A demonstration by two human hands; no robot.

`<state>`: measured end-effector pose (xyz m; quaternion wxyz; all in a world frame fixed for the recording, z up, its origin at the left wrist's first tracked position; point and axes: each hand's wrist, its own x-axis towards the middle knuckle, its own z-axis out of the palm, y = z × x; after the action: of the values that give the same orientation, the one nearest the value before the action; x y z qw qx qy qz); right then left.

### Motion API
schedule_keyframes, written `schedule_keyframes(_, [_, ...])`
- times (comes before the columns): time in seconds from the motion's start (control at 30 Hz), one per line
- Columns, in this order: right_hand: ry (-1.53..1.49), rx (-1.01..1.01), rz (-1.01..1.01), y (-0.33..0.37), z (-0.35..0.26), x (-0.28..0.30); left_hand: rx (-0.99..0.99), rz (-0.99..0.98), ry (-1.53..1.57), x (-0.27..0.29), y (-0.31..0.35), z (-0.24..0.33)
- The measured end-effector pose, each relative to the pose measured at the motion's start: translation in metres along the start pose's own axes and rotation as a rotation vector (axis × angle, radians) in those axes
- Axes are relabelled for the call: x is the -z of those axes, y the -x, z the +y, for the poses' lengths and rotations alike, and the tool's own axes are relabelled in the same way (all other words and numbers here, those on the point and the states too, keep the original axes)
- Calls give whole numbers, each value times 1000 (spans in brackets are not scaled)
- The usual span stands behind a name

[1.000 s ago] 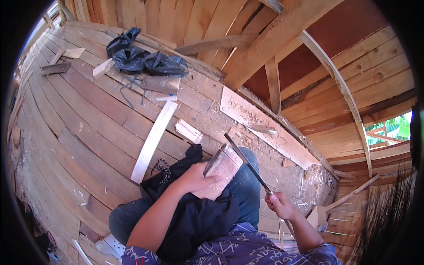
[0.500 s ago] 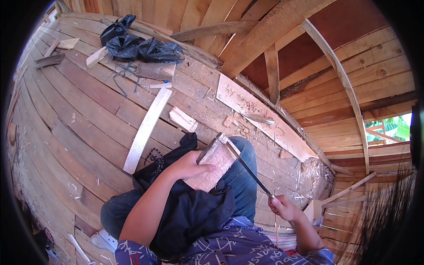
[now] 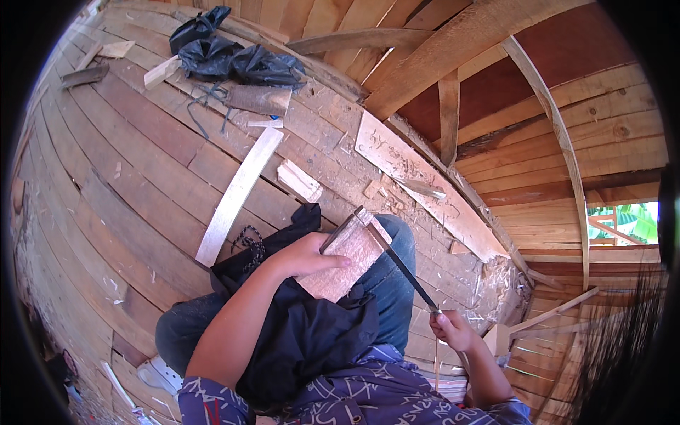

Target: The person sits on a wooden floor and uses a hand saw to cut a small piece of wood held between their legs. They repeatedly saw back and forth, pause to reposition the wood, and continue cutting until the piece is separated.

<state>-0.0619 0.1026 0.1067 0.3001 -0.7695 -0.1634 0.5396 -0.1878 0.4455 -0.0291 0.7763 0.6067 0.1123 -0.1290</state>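
Observation:
My left hand (image 3: pixel 312 256) grips a thick, pale block of wood (image 3: pixel 348 265) by its left side, thumb lying across its face. The block rests tilted over my lap, on dark cloth (image 3: pixel 312 333) and my jeans (image 3: pixel 402 255). In my right hand (image 3: pixel 453 330), fingers are wrapped round the handle of a saw with a narrow dark blade (image 3: pixel 405 273). That blade slants up to the left, and its far end lies at the block's upper end. Whether its edge has cut into the wood cannot be made out.
A pale curved wood strip (image 3: pixel 239 198) and a short offcut (image 3: pixel 299 181) lie on the plank floor (image 3: pixel 152 180). Black plastic bags (image 3: pixel 237 62) sit beyond. A marked board (image 3: pixel 425 185) lies along the right-hand timber wall (image 3: pixel 559 163), with shavings (image 3: pixel 496 283) around it.
The view has shifted slightly. Both hands keep their holds; the saw's far end sits a little differently against the top of the block, with only a small movement.

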Motion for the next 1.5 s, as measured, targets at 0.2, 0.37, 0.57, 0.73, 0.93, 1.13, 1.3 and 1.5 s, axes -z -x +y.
schedule_keyframes(0.2, [-12,-65,27,7,1,2,14,-34,26,3,-1,2])
schedule_keyframes(0.37, [89,-118,67,18,-25,-1,-29,47,-4,-2,-1,-5])
schedule_keyframes(0.57, [507,-215,4,32,-99,8,-241,246,-260,-18,9,8])
schedule_keyframes(0.73, [546,-482,24,22,-160,7,-299,329,-325,-18,13,4])
schedule_keyframes(0.93, [835,-144,-130,1,-180,2,-209,309,-404,-21,11,8])
schedule_keyframes(1.13, [854,-293,22,-49,-172,-8,-260,330,-440,-27,10,8])
schedule_keyframes(1.3, [617,-322,-39,-137,-168,-31,-196,335,-339,-24,12,-1])
schedule_keyframes(1.5, [90,39,274,-125,-71,-53,-289,163,-141,-5,-7,-15])
